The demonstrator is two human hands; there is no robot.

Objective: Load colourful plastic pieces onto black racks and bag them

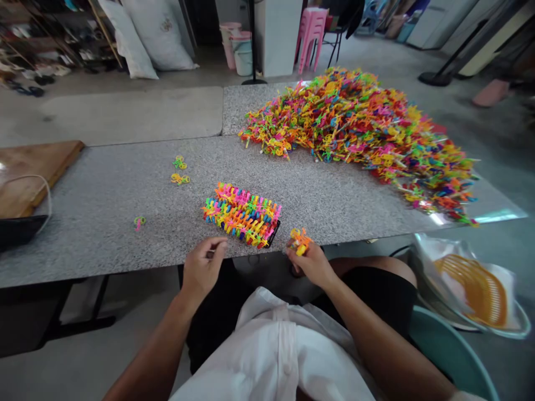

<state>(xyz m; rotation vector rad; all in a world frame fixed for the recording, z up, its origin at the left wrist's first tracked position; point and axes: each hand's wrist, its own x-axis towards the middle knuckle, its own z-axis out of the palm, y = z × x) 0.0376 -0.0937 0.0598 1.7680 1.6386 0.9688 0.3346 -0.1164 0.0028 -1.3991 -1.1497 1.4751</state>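
Head view: observe the printed mark on the white sack at the rear wall; it is too blurred to read. Legible lettering cannot be made out on the other items.

Right grip: clamped on an orange-and-yellow plastic piece, with thumb and fingers closed around its lower part. The held piece projects beyond the fingertips, at the front edge of the desk, just right of the loaded rack.

Left grip: fingers curled, thumb close to the forefinger, positioned at the front edge of the desk. Whether the fingertips meet or pinch a small item cannot be told.

Dark rack: located between the two grips and slightly beyond them, set at an angle on the desk. Small multicoloured pieces stand on it in close rows (its black end shows at the right). The left grip is just beside its near left side.

Loose pieces: a green one, a yellow one and a green-and-pink one lie apart, left of the rack. A large pile of similar pieces occupies the far right, partly on a clear sheet. A wooden board lies at the far left.
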